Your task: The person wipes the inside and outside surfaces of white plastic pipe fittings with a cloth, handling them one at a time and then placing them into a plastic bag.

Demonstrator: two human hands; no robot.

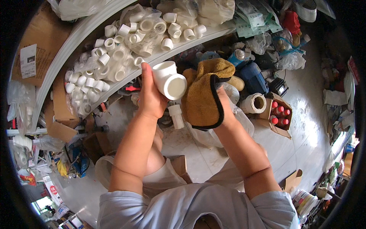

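My left hand (153, 94) holds a white plastic pipe tee fitting (171, 81), its round openings facing up and towards me. In my right hand (224, 103) is a brown cloth (203, 106) with black edging, bunched up just right of the fitting; most of the fingers are hidden behind it. Beyond my hands, many white pipe elbows and couplings (118, 64) lie loose and in clear plastic bags on a long pale shelf. Below the tee, a smaller white fitting (176, 116) shows between my forearms.
Right of my hands are a blue spray can (237, 55), a blue case (253, 77), a thick white pipe piece (254, 103) and a cardboard box (286, 130) of red-capped bottles. A large carton (43, 51) stands at the upper left. Clutter lines both sides of the tiled floor (306, 120).
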